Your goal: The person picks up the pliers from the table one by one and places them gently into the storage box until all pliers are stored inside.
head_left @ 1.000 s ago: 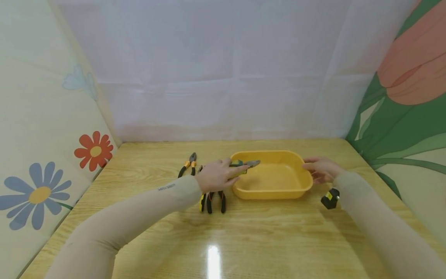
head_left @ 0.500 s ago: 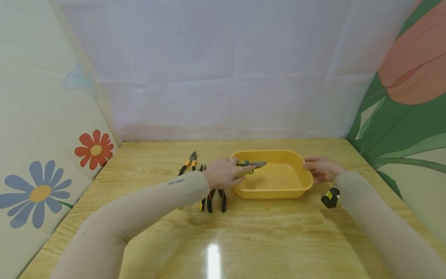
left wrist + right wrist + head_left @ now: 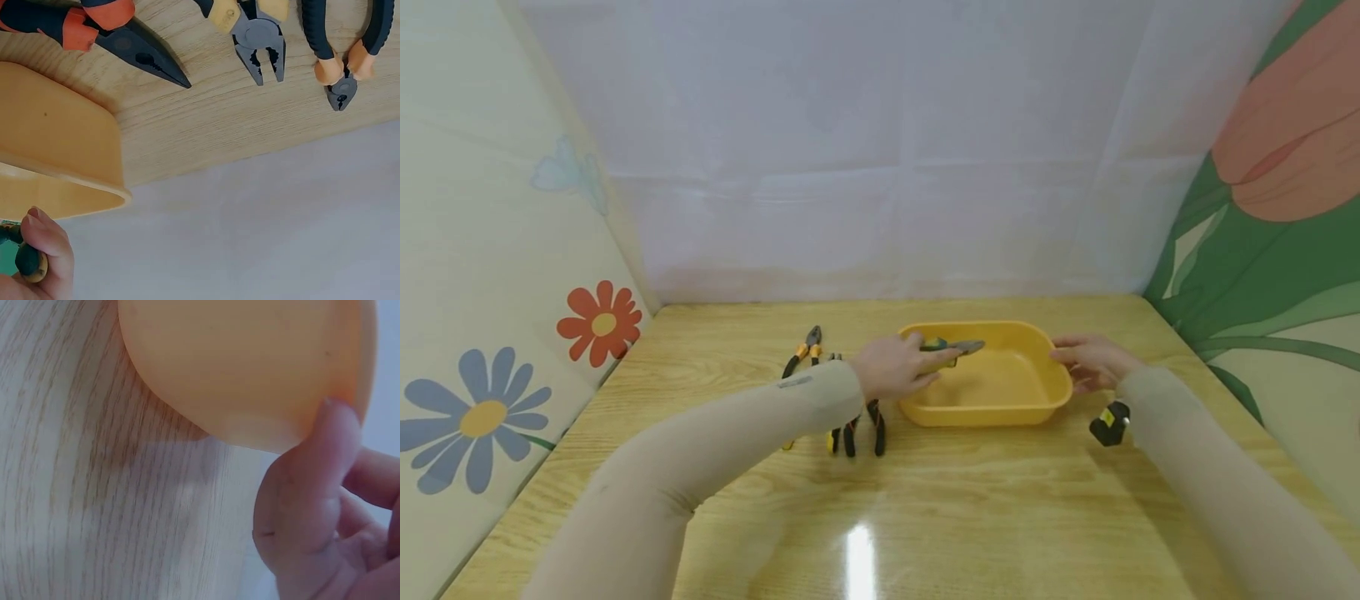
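Note:
My left hand (image 3: 891,367) holds a pair of green-handled pliers (image 3: 967,347) over the left part of a yellow plastic basin (image 3: 985,415). The metal nose of the pliers points right, above the inside of the basin. In the left wrist view, thumb and fingers curl round a green handle (image 3: 29,261) beside the basin's rim (image 3: 119,194). At the basin's right end is my right hand (image 3: 1093,362). Its thumb (image 3: 331,437) presses the outer wall near the rim, and the other fingers bend round behind it, partly hidden.
Left of the basin lie orange-and-black long-nose pliers (image 3: 147,53), combination pliers (image 3: 259,34) and smaller black-and-orange pliers (image 3: 340,94); my left arm partly covers them in the head view. A black-and-yellow tape measure (image 3: 1109,423) rests near my right wrist. A white sheet (image 3: 880,167) hangs behind the table.
My left hand has moved right with the green-handled pliers, bringing them further over the basin. My right hand and the basin have stayed in place.

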Motion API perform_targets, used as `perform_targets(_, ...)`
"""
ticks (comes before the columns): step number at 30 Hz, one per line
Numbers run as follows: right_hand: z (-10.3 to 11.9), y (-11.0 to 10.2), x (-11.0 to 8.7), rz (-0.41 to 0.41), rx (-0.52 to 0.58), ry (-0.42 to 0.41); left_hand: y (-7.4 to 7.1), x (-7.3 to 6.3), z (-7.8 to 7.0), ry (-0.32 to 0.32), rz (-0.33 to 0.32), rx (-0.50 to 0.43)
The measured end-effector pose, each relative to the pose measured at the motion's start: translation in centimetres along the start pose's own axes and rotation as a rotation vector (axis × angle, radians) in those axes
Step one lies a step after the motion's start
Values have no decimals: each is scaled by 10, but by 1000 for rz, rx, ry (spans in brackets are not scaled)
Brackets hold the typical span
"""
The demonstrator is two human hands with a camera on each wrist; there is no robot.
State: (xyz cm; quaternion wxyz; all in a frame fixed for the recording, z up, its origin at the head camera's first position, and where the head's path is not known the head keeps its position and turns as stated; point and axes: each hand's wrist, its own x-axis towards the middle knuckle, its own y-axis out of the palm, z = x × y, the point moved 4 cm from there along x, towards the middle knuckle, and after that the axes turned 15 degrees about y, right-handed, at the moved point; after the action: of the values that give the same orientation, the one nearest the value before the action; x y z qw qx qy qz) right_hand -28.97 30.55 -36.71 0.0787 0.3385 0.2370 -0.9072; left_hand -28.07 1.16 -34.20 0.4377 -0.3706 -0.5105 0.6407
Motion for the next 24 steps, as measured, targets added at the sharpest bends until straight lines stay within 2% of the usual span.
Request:
perform_targets(9,-2,-1,4,1,12,-17,-5,14,-8,29,58,-43)
perform_targets(18,-1,-1,2,-11,9,-6,-5,27,-9,45,21,-11)
perform_targets(24,-1,0,2,-10,12,-2,-3,34,-10,53,59,10)
